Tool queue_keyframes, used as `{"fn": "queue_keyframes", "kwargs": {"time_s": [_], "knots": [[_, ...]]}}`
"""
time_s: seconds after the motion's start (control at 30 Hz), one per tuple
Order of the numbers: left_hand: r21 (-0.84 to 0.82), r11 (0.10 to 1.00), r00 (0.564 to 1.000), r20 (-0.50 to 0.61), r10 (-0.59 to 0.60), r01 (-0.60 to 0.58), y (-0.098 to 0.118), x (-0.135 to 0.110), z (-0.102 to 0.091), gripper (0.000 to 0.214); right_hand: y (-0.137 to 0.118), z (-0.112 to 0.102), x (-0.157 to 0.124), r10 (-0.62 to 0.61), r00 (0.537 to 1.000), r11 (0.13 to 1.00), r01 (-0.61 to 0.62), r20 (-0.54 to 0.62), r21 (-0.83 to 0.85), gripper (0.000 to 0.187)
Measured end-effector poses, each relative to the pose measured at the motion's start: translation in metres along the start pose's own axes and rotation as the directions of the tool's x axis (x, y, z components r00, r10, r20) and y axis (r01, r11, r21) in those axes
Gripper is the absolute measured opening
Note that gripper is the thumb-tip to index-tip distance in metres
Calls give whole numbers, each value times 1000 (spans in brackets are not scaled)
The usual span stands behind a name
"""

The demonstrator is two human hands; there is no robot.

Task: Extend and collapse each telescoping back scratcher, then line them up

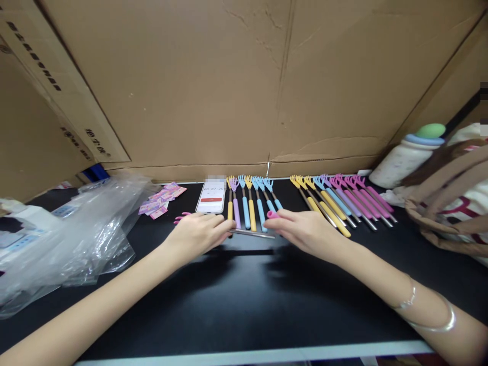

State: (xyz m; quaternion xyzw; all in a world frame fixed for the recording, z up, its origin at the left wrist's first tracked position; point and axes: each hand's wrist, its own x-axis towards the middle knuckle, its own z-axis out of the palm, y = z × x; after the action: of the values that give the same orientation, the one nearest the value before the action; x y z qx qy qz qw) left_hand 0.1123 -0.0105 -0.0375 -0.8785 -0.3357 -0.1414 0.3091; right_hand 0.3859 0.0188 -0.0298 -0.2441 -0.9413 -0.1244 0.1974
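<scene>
A pink telescopic back scratcher lies crosswise between my hands, its steel rod drawn out. My left hand is closed on the claw end, pink prongs poking out at its left. My right hand is closed on the pink handle end. Just behind them lies a row of several scratchers with yellow, purple and blue handles. A second row in yellow, blue, purple and pink lies to the right. A phone showing a timer sits behind my left hand.
Crumpled clear plastic bags cover the left of the black table. Small pink packets lie near the phone. A white bottle and a brown-strapped bag stand at right. Cardboard walls close off the back.
</scene>
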Motion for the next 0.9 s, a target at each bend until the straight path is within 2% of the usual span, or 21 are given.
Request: {"fn": "queue_keyframes", "kwargs": {"time_s": [0.17, 0.3, 0.4, 0.6, 0.9], "knots": [[65, 997, 991, -125, -36, 45, -21, 6, -6, 23, 13, 0, -3, 189, 982, 981, -190, -27, -40, 30], [84, 996, 983, -182, -13, 29, -25, 8, -9, 25, 17, 2, -4, 241, 970, 968, -240, 16, -75, 29], [94, 996, 983, -185, 13, 4, -22, 1, -8, 24, 17, 1, -4, 239, 971, 968, -235, 30, -84, 26], [81, 995, 985, -165, -46, 60, -22, -16, 0, 21, 13, 1, -2, 184, 981, 981, -179, 65, -78, 21], [58, 997, 988, -148, -49, 58, -21, -18, 3, 17, 4, 7, 1, 141, 988, 990, -140, 55, -23, 25]]}}
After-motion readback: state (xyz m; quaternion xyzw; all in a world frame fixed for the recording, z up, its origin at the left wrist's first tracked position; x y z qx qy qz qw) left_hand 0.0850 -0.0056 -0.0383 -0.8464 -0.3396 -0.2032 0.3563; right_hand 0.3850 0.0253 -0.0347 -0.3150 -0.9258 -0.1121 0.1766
